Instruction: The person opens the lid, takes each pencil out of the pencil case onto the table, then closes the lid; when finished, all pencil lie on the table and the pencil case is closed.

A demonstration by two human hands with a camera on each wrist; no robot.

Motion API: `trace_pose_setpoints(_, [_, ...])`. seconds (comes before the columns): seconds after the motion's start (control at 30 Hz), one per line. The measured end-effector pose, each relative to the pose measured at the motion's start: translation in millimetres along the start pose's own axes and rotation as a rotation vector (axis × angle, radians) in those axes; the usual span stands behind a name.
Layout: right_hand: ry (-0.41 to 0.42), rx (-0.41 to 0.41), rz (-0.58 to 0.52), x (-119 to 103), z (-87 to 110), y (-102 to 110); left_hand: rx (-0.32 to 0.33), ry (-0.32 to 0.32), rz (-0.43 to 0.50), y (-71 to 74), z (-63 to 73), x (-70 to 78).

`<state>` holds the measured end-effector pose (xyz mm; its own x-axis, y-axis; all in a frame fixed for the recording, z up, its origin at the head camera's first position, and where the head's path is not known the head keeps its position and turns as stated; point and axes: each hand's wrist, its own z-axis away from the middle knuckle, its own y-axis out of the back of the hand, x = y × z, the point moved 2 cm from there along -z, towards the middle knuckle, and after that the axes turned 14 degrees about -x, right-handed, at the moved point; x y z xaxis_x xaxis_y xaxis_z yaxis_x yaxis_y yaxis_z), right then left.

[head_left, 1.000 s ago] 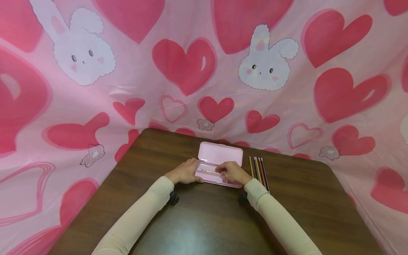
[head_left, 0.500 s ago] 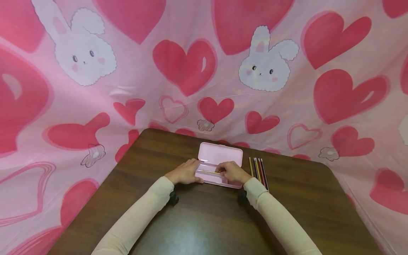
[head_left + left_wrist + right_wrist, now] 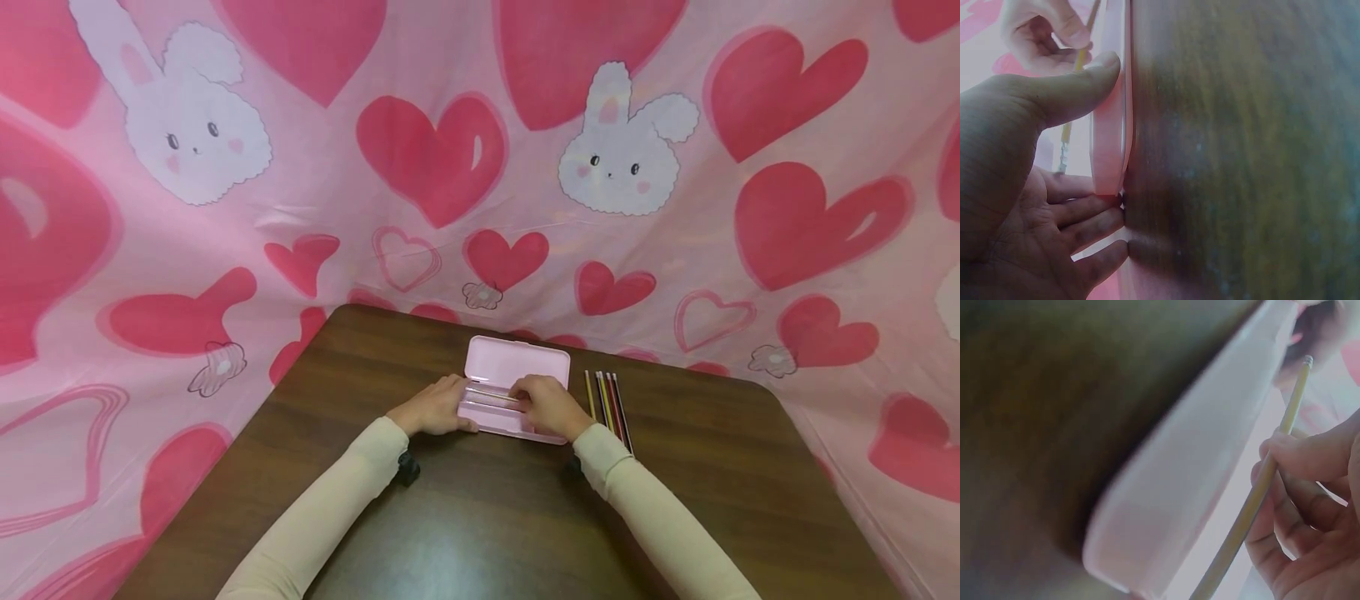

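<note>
Between the thumb and fingertips of the right grip (image 3: 1322, 540), a yellow pencil (image 3: 1233, 537) is pinched near its middle. It is over the open pink case (image 3: 495, 418), roughly along the length of it, and its end with the metal band points toward the left grip (image 3: 1029, 212). Whether it touches the bottom of the case, I cannot tell. Such a pencil should be light and stiff; its smooth surface may turn a little under the fingers, so the middle seems a right place to hold it, with only soft pressure.

At the left end of the case, the left grip holds with a wider span: thumb on the front wall, fingers gently bent at the end. The case looks thin-walled and light, and it could slide easily, so this corner is sensible for steadying it. The raised lid (image 3: 517, 362) is, I think, a worse place to take hold, because its hinge may be weak.

Just beside the other end, several pencils (image 3: 611, 404) lie nearly parallel on the dark table (image 3: 465, 533), their near ends partly hidden by the right sleeve (image 3: 600, 446).
</note>
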<state>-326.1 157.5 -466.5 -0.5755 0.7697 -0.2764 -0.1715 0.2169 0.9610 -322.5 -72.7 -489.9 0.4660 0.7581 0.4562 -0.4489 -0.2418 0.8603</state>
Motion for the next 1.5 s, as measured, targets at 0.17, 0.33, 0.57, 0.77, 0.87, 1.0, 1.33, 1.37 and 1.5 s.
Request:
trace_pose_setpoints(0.17, [0.018, 0.109, -0.008, 8, 6.0, 11, 0.010, -0.020, 0.001, -0.6, 0.3, 0.4])
trace_pose_setpoints(0.33, [-0.014, 0.198, -0.075, 18, 13.9, 28, 0.007, -0.020, -0.017, -1.2, 0.0, 0.0])
trace_pose_setpoints(0.57, [-0.082, 0.347, -0.197, 27, 25.9, 63, 0.016, -0.012, 0.004, -1.9, -0.1, -0.8])
trace_pose_setpoints(0.77, [-0.164, 0.449, -0.213, 39, 42.8, 89, 0.013, -0.015, 0.002, -3.2, -0.3, -0.7])
trace_pose_setpoints(0.87, [-0.231, 0.463, -0.222, 50, 54.2, 97, 0.012, -0.019, 0.003, -3.3, -0.4, -0.7])
trace_pose_setpoints(1.0, [-0.299, 0.483, -0.215, 68, 69.8, 105, 0.013, -0.025, -0.002, -2.9, -1.2, -1.7])
trace_pose_setpoints(1.33, [-0.426, 0.509, -0.135, 118, 108.4, 95, 0.010, -0.019, -0.018, -0.5, -2.4, -3.5])
trace_pose_setpoints(1.37, [-0.446, 0.492, -0.138, 123, 111.8, 92, 0.009, -0.019, -0.020, -0.4, -2.2, -3.2])
trace_pose_setpoints(1.5, [-0.528, 0.357, -0.170, 137, 121.3, 74, 0.009, -0.021, -0.039, -0.6, -1.5, -2.2])
